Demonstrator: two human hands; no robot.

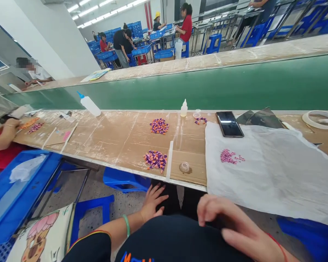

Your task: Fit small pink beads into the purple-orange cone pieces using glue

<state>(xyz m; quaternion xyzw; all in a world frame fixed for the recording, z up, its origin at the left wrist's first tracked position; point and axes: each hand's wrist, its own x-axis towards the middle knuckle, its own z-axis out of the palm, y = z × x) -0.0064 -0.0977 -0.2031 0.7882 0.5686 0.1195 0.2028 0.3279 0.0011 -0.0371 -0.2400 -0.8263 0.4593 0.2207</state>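
My left hand (153, 202) lies on my thigh below the bench edge, fingers spread and nothing in it. Over my lap hovers my right hand (229, 214), its fingers loosely bent and apart, with no object visible in it. On the bench in front are two piles of small purple and orange pieces, a near pile (155, 160) and a far pile (159, 126). A small round cup (184, 167) stands on a cardboard sheet (191, 158) beside a white strip (169, 160). Tiny pink pieces (229, 156) are scattered on a white cloth (259, 163) to the right.
A black phone (229, 124) rests on the cloth's far edge. Two glue bottles, one small (184, 108) and one large (90, 105), stand along the back near a green conveyor belt (164, 91). A tape roll (321, 119) is at right. A co-worker's arm (5, 134) is at left.
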